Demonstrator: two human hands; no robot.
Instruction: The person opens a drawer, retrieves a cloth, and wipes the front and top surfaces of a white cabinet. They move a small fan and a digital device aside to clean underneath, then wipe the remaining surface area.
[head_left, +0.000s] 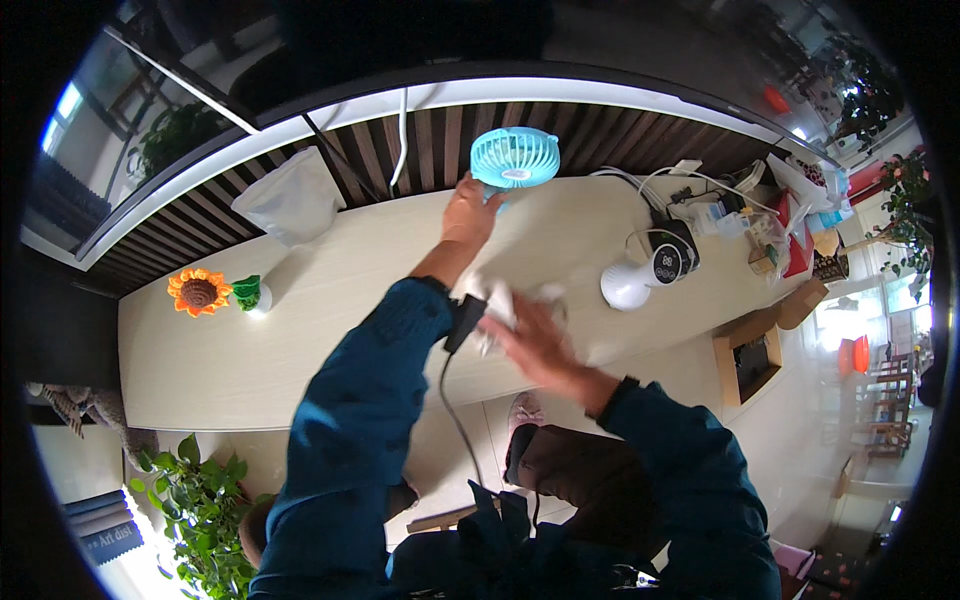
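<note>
My left hand grips the handle of a light blue handheld fan and holds it up near the slatted back panel. Below it, my right hand is over the near part of the table, blurred, with a crumpled white cloth or tissue at its fingers. Whether the fingers close on the white thing is not plain. A black device with a cable lies by my left cuff. To the right of my hands stands a white appliance with a digital display.
The pale tabletop carries a crocheted sunflower at left, a white plastic bag at the back, and cables, a black box and small packages at right. An open cardboard box is on the floor at right, a leafy plant at lower left.
</note>
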